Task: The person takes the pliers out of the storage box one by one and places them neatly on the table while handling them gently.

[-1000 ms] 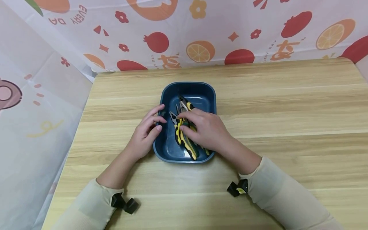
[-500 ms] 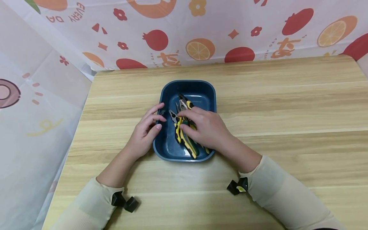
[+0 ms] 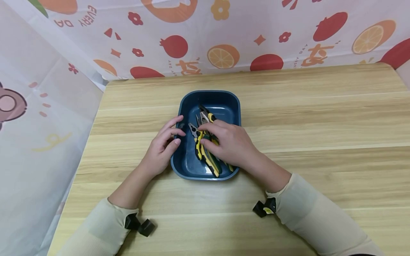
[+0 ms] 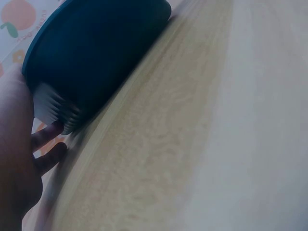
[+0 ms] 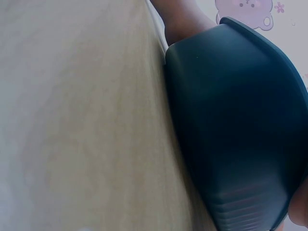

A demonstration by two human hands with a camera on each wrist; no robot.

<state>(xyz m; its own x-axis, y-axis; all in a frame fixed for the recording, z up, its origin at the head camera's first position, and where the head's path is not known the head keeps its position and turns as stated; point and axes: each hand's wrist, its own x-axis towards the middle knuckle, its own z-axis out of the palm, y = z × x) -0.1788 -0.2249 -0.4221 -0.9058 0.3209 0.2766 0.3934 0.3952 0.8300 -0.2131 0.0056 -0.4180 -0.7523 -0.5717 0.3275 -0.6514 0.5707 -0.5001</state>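
A dark blue plastic bin (image 3: pixel 209 91) stands on the table with several pliers in it. My left hand (image 3: pixel 160 151) grips its left rim, thumb and two fingertips over the edge; in the left wrist view two fingers (image 4: pixel 50 157) lie along the outside wall. Reaching over the right side, my right hand (image 3: pixel 232 144) holds pliers with green handles (image 3: pixel 207 137) between thumb and index finger; the palm hides most of them. Beside them lie pliers with yellow-and-black handles (image 3: pixel 198 146), jaws toward the far left. The other fingers of the right hand are hidden.
The wood-grain table (image 3: pixel 320 124) spreads widely to the right of the bin. A fruit-print cloth (image 3: pixel 243 28) hangs along its far edge, and a pale printed cloth (image 3: pixel 41 177) covers the left side. Black wrist devices (image 3: pixel 139 224) sit at both sleeves.
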